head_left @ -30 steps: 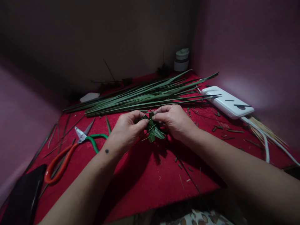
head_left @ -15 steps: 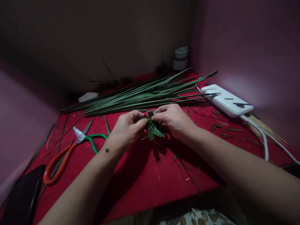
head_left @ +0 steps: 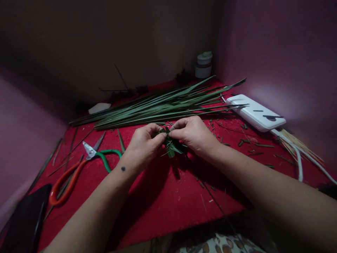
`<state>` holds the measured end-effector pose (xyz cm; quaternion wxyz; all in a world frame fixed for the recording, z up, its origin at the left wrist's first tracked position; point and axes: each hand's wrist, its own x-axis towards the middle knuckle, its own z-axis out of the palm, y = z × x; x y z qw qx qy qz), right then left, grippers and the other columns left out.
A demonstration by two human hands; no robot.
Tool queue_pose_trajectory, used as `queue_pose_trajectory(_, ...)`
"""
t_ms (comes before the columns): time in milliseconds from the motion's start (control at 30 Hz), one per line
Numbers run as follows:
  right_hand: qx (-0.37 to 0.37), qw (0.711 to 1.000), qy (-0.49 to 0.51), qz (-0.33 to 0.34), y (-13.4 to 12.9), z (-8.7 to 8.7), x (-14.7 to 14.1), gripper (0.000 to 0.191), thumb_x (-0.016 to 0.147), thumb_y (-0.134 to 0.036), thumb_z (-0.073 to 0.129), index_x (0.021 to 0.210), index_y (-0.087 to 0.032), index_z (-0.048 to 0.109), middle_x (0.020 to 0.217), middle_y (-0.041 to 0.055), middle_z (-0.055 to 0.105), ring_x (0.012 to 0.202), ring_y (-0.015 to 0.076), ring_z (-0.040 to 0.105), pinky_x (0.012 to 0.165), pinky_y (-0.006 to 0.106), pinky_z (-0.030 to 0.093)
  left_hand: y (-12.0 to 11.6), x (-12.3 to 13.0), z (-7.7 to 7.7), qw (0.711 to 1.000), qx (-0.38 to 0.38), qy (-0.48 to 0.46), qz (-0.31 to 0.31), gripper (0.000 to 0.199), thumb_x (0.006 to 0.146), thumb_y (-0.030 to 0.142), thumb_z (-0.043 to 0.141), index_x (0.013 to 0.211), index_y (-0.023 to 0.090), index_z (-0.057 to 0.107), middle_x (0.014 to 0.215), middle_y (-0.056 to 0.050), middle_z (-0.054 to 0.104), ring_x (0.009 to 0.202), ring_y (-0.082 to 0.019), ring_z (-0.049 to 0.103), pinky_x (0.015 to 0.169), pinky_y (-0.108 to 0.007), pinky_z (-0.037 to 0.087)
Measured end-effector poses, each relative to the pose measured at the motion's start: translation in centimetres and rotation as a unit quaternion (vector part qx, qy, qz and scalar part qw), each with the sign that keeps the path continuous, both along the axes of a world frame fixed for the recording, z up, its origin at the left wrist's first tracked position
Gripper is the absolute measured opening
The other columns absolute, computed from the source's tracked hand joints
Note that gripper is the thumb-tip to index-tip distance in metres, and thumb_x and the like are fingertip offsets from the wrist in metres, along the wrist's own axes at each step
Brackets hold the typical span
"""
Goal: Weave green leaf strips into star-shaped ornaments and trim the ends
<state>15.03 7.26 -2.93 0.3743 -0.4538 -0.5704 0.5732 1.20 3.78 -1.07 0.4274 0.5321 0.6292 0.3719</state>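
Note:
A small woven piece of green leaf strips (head_left: 171, 147) is held between my two hands, above the red cloth. My left hand (head_left: 143, 142) pinches its left side between thumb and fingers. From the other side, my right hand (head_left: 193, 135) pinches the upper right part, its thumb and forefinger close to the left fingertips. Short pointed leaf ends stick out below the fingers. Part of the piece is hidden behind the fingertips.
Long green leaf strips (head_left: 158, 107) lie behind my hands. Open scissors (head_left: 91, 153) with orange and green handles rest left, near a black phone (head_left: 27, 218). At right are a white power bank (head_left: 255, 112) with a cable, thin sticks (head_left: 302, 144) and leaf scraps. A lidded jar (head_left: 203, 65) stands behind.
My right fingertips have shifted slightly left, closer to my left fingers. The woven leaf piece has turned a little, and its lower leaf ends sit differently.

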Motion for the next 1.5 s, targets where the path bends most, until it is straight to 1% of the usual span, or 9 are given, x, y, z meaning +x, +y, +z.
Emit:
queue_pose_trajectory(100,0.003,0.999,0.029,0.020,0.2,-0.4,0.1,0.009,0.060,-0.014,0.057,0.063,-0.011,0.065,0.052,-0.0005,0.055,0.048,0.0091,0.046,0.046,0.022,0.035,0.0,-0.2,-0.1,0.999,-0.013,-0.049,0.005,0.015,0.068,0.022,0.065,0.077,0.014,0.055,0.060,0.004,0.055,0.049,-0.007,0.047,0.047,-0.019,0.037)
queue_pose_trajectory(200,-0.003,0.997,0.065,0.045,0.5,-0.9,0.2,0.008,0.061,-0.015,0.057,0.063,-0.012,0.064,0.052,-0.0011,0.054,0.047,0.0087,0.045,0.046,0.022,0.035,0.1,-0.5,-0.2,0.995,-0.018,-0.100,-0.016,0.021,0.068,0.022,0.066,0.085,0.013,0.057,0.064,0.003,0.056,0.050,-0.007,0.047,0.047,-0.019,0.037)
queue_pose_trajectory(500,-0.015,0.996,0.082,0.027,0.8,-1.2,0.2,0.004,0.058,-0.016,0.060,0.060,-0.013,0.060,0.050,-0.0032,0.051,0.045,0.0075,0.043,0.043,0.021,0.030,0.3,-1.2,-0.3,0.992,-0.011,-0.120,-0.039,0.014,0.069,0.021,0.068,0.075,0.014,0.058,0.060,0.004,0.054,0.048,-0.006,0.046,0.047,-0.018,0.038)
queue_pose_trajectory(700,-0.107,0.972,0.189,0.088,1.1,-1.6,0.1,0.006,0.055,-0.012,0.060,0.057,-0.014,0.055,0.048,-0.0048,0.045,0.042,0.0059,0.037,0.043,0.022,0.026,0.6,-2.0,-0.4,0.990,-0.011,-0.115,-0.083,0.011,0.070,0.021,0.068,0.075,0.013,0.062,0.058,0.003,0.055,0.048,-0.005,0.046,0.048,-0.018,0.038)
queue_pose_trajectory(900,-0.175,0.951,0.233,0.100,1.0,-1.1,0.1,0.008,0.052,-0.008,0.060,0.053,-0.013,0.054,0.049,-0.0045,0.044,0.045,0.0053,0.036,0.045,0.021,0.028,0.8,-2.6,-0.1,0.982,-0.030,-0.152,-0.104,0.015,0.067,0.020,0.072,0.077,0.013,0.063,0.057,0.002,0.055,0.045,-0.004,0.044,0.044,-0.016,0.036)
queue_pose_trajectory(1133,-0.213,0.936,0.250,0.125,0.9,-0.7,0.2,0.010,0.052,-0.007,0.058,0.052,-0.012,0.051,0.048,-0.0050,0.042,0.044,0.0049,0.034,0.044,0.021,0.027,0.8,-2.3,0.2,0.981,-0.038,-0.173,-0.079,0.019,0.064,0.016,0.074,0.077,0.014,0.061,0.059,0.003,0.055,0.043,-0.002,0.043,0.040,-0.014,0.034)
queue_pose_trajectory(1300,-0.212,0.930,0.270,0.134,1.2,-0.8,0.3,0.014,0.054,-0.005,0.059,0.051,-0.012,0.047,0.048,-0.0057,0.039,0.042,0.0025,0.026,0.041,0.020,0.016,0.7,-1.8,0.5,0.983,-0.044,-0.171,-0.056,0.023,0.062,0.016,0.075,0.079,0.016,0.059,0.057,0.005,0.055,0.042,-0.003,0.044,0.041,-0.014,0.035)
queue_pose_trajectory(1367,-0.209,0.928,0.278,0.136,1.2,-0.8,0.2,0.014,0.054,-0.005,0.059,0.051,-0.012,0.047,0.049,-0.0057,0.039,0.042,0.0021,0.026,0.040,0.020,0.015,0.4,-1.5,0.8,0.986,-0.043,-0.154,-0.047,0.022,0.065,0.021,0.073,0.080,0.017,0.058,0.058,0.005,0.054,0.042,-0.003,0.043,0.040,-0.014,0.034)
queue_pose_trajectory(1500,-0.210,0.932,0.269,0.122,1.0,-0.7,0.1,0.013,0.054,-0.004,0.058,0.050,-0.012,0.048,0.048,-0.0051,0.039,0.043,0.0033,0.031,0.044,0.020,0.023,0.0,-1.0,1.4,0.997,-0.022,-0.069,-0.011,0.024,0.077,0.042,0.063,0.080,0.018,0.059,0.051,0.007,0.044,0.035,-0.002,0.033,0.035,-0.015,0.029)
